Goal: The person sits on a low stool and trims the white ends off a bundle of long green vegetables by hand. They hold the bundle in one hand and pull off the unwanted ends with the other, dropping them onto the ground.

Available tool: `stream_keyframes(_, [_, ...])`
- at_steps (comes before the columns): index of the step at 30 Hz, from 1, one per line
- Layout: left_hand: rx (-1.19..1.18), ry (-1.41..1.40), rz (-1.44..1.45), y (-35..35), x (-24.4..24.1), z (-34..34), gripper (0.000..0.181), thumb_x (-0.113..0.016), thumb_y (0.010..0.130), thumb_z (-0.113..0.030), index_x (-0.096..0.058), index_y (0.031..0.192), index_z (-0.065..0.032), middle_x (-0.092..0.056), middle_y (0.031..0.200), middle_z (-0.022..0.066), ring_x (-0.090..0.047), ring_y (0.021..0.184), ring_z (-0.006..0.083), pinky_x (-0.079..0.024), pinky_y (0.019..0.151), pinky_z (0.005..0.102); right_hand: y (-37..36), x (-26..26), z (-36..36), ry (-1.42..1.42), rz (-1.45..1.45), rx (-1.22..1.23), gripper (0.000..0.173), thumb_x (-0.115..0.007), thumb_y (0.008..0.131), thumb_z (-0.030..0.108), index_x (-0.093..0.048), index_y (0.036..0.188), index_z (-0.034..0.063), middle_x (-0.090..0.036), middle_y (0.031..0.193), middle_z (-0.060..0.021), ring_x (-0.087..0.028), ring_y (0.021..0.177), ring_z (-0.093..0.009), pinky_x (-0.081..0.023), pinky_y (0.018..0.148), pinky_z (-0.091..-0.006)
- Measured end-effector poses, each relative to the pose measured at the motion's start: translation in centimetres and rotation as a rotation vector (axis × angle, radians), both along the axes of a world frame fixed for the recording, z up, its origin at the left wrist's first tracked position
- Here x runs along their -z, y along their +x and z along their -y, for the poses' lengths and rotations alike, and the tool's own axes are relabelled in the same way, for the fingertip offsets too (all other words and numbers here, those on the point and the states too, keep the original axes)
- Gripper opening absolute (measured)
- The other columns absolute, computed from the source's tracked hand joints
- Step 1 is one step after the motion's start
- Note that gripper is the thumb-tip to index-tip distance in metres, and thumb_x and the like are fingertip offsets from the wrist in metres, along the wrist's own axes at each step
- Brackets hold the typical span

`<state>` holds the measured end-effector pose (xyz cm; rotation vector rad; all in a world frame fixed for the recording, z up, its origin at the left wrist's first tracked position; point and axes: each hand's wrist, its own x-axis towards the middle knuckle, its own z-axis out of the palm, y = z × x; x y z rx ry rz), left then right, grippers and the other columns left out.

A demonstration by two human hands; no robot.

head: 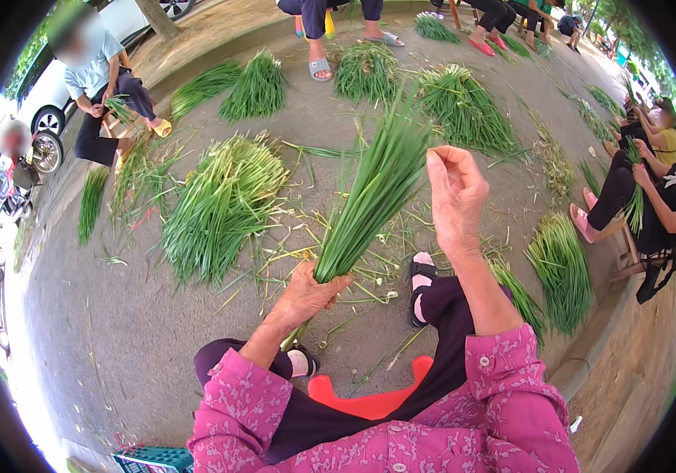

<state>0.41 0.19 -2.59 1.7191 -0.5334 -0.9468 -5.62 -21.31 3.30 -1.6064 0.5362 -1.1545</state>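
Note:
My left hand [309, 295] is closed around the lower part of a bunch of long, flat-leaved garlic chives [373, 189]. The leaves fan out upward and away from me, and a few stem ends come out below the fist. Beside the upper leaves, on their right, is my right hand [459, 189], raised with thumb and fingertips pinched together. Nothing shows clearly between those fingertips. Under the bunch, loose yellowed leaves and trimmings [367, 272] are strewn over the pavement. A large pile of chives [226, 201] lies left of the bunch, cut ends facing away from me.
Chive heaps [468, 109] lie beyond, and more chives [561, 272] lie at right. A red plastic stool [373, 402] shows between my legs, a green plastic basket [155, 458] at lower left. Seated people [93, 83] handle chives on both sides. A kerb [580, 360] runs along the right.

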Motion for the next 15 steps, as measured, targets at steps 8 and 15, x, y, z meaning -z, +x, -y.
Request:
stream_keyframes(8, [-0.083,0.226,0.524,0.6,0.6,-0.3,0.030,-0.066,0.075,-0.027,-0.059,0.095,-0.0058,-0.058,0.062,0.0107,-0.058,0.059,0.0245,-0.045,0.057,0.0371,-0.6,-0.6,0.6,-0.221,0.036,0.148,0.008,-0.063,0.079,0.013,-0.060,0.084,0.0066,-0.061,0.078,0.0005,-0.055,0.070,-0.010,-0.039,0.065,-0.0258])
stream_keyframes(15, [-0.181,0.322,0.804,1.7,0.3,-0.6,0.031,-0.065,0.076,-0.030,-0.058,0.098,-0.0087,-0.060,0.064,0.0138,-0.060,0.063,0.0332,-0.045,0.057,0.0419,-0.8,-0.8,0.9,-0.371,0.057,0.172,0.006,-0.064,0.078,0.008,-0.060,0.082,0.0060,-0.059,0.076,-0.0011,-0.054,0.068,-0.013,-0.040,0.064,-0.0263])
